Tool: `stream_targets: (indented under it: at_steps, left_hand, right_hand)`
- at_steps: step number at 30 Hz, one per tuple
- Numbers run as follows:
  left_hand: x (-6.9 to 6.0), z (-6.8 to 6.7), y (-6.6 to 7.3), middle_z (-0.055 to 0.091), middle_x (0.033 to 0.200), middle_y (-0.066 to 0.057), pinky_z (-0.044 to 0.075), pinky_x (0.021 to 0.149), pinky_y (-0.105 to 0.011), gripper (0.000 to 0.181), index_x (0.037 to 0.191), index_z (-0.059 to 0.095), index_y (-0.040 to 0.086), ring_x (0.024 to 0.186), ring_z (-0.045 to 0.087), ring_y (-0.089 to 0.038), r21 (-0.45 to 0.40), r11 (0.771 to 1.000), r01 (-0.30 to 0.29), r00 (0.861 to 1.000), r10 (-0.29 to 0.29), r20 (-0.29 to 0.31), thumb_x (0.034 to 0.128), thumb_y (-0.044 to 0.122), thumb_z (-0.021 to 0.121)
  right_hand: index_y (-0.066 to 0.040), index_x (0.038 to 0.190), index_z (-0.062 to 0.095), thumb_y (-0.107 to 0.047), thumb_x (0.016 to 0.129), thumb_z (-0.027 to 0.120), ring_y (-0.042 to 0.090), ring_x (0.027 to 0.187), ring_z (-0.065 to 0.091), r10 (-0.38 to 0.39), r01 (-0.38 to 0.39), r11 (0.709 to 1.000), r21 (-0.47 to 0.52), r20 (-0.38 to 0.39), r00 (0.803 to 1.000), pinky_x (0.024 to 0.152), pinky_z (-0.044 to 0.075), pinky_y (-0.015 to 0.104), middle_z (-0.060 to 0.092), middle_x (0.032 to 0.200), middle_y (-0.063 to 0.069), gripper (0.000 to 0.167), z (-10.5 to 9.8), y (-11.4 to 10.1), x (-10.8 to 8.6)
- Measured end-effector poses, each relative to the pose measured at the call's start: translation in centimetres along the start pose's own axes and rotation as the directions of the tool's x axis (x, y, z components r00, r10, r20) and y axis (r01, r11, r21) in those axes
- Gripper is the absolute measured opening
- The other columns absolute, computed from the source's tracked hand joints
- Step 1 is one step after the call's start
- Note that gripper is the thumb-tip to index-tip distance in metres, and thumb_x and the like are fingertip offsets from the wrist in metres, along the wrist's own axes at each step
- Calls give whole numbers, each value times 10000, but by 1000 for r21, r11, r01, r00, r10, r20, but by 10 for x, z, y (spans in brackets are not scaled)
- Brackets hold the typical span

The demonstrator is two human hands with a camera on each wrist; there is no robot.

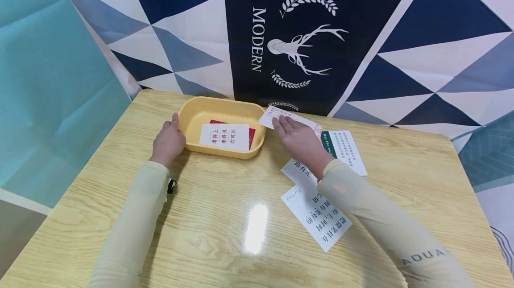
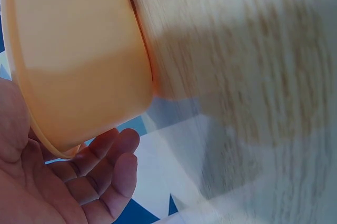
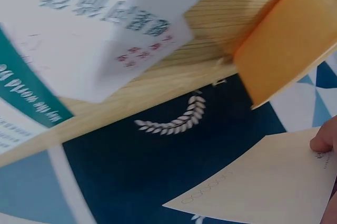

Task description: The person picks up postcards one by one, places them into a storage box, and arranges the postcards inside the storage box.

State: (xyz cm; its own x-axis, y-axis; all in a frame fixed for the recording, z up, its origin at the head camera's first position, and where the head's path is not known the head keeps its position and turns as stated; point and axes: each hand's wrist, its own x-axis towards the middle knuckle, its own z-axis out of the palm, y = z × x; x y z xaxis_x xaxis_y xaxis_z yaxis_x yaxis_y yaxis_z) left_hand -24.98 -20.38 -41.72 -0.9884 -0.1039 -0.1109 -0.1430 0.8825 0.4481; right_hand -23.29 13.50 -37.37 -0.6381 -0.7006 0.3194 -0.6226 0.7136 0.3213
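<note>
On a wood-grain surface (image 1: 209,221), a person's two hands work at a yellow plastic tray (image 1: 225,153). The left hand (image 1: 168,141) grips the tray's left rim, so the tray extends from it between 2 and 3 o'clock. The right hand (image 1: 299,141) pinches a red-printed postcard (image 3: 268,176), which juts out toward 11 o'clock; one corner overlaps the tray's right rim in the head view, though whether they touch cannot be told. Inside the tray, a white lettered card (image 1: 225,136) lies over a red card (image 1: 252,137). From the right hand, a green-banded postcard (image 1: 349,152) lies between 3 and 4 o'clock, and two white postcards (image 1: 317,221) lie near 6 o'clock.
</note>
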Motion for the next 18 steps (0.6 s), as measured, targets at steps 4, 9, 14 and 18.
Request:
stream_targets:
  at_steps: [4, 9, 14, 18]
  left_hand:
    - [0, 0, -2, 378, 1335, -332, 459, 804, -540, 588, 1493, 90, -15, 967, 554, -423, 0, 1000, 5, 1000, -5, 0, 943, 100, 262]
    - [-1, 1, -4, 387, 1331, -321, 464, 785, -532, 591, 1496, 88, -8, 927, 560, -411, -7, 1000, 10, 1000, -10, -3, 942, 103, 262]
    - [-2, 2, -4, 375, 1350, -311, 468, 745, -503, 589, 1498, 82, -4, 870, 551, -374, -14, 1000, 13, 1000, -13, 6, 945, 102, 258]
    - [-1, 2, -1, 375, 1357, -308, 472, 743, -509, 587, 1498, 93, 1, 863, 555, -376, -10, 1000, 6, 1000, -6, -1, 947, 106, 268]
  right_hand:
    - [38, 1275, 523, 39, 916, 497, 304, 1140, 594, -40, 41, 999, -33, 45, 998, 900, 508, 375, 596, 1251, 202, 360, -2, -11, 17]
    - [22, 1239, 570, 27, 916, 497, 275, 1097, 623, -97, 96, 993, -71, -18, 995, 875, 523, 351, 635, 1204, 172, 331, 6, -27, 36]
    - [32, 1211, 589, 18, 922, 479, 270, 1062, 639, -151, 147, 987, -64, -59, 987, 860, 530, 344, 653, 1166, 177, 310, 16, -41, 55]
    - [38, 1249, 557, -3, 948, 434, 280, 1100, 618, -156, 156, 987, -33, 2, 988, 896, 514, 351, 626, 1208, 190, 328, 20, -49, 69]
